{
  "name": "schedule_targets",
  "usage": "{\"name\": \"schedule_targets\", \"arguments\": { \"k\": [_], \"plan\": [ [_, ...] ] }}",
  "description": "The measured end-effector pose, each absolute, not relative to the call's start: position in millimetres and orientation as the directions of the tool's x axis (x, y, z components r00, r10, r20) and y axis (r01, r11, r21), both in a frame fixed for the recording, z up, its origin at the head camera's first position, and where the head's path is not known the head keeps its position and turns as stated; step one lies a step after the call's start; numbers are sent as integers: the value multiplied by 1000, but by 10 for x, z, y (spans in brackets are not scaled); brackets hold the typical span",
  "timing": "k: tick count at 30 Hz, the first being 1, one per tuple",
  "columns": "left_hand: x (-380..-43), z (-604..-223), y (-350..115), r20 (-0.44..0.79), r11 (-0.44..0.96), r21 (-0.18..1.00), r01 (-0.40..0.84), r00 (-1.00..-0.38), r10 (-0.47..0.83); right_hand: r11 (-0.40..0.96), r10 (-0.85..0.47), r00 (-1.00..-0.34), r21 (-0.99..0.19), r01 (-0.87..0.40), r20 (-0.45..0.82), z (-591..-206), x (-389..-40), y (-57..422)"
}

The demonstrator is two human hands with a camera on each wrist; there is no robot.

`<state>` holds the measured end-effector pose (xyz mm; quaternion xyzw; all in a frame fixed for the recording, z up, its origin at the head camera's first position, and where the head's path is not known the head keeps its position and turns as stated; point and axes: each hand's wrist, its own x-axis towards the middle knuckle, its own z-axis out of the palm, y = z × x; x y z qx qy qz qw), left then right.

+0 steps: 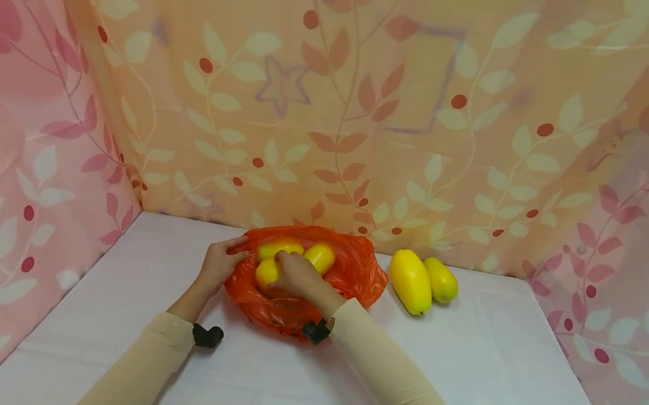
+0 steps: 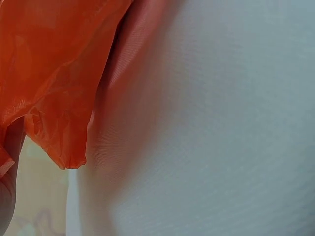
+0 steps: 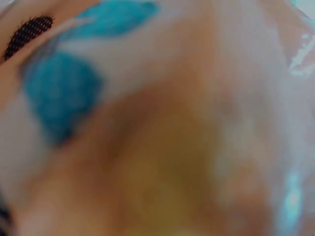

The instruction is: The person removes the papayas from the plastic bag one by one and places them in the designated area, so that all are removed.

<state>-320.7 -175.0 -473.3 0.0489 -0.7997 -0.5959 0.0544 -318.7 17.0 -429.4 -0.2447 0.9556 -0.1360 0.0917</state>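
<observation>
An orange-red plastic bag [image 1: 354,261] lies spread open on the table with several yellow fruits inside. My left hand [image 1: 219,262] grips the bag's left rim; in the left wrist view the bag [image 2: 59,83] hangs beside part of that hand [image 2: 7,196]. Reaching into the bag, my right hand [image 1: 299,278] holds a rounded yellow fruit [image 1: 267,275]. Behind that fruit lie a longer greenish-yellow fruit [image 1: 278,249] and another yellow fruit [image 1: 320,255]. The right wrist view is too blurred to show the grip.
Right of the bag, a large oblong yellow fruit [image 1: 410,282] and a smaller mango-like fruit [image 1: 441,281] lie together on the white tabletop [image 1: 286,403]. Floral curtains [image 1: 338,95] stand behind the table and along both sides.
</observation>
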Motion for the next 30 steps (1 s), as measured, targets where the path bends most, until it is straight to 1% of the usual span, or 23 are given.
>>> {"name": "schedule_targets", "arguments": {
  "k": [6,11,16,23,30],
  "plan": [
    [-3196,-4735,-1750,25,274,962,-16,-989,-145,841,-480,-869,-348,-415,-122,-4230,-3192,198],
    [-3180,-4726,-1755,29,268,963,-12,-988,-149,830,-462,-878,-411,-377,-129,-4145,-3182,248],
    [-3197,-4748,-1769,23,257,966,-18,-988,-155,809,-470,-877,-447,-382,-101,-4046,-3158,333],
    [-3211,-4748,-1765,30,258,966,-8,-989,-145,789,-482,-874,-461,-406,-55,-3934,-3190,437],
    [-3178,-4726,-1766,8,252,967,-29,-989,-146,758,-500,-864,-507,-410,-48,-3786,-3189,520]
  ]
}}
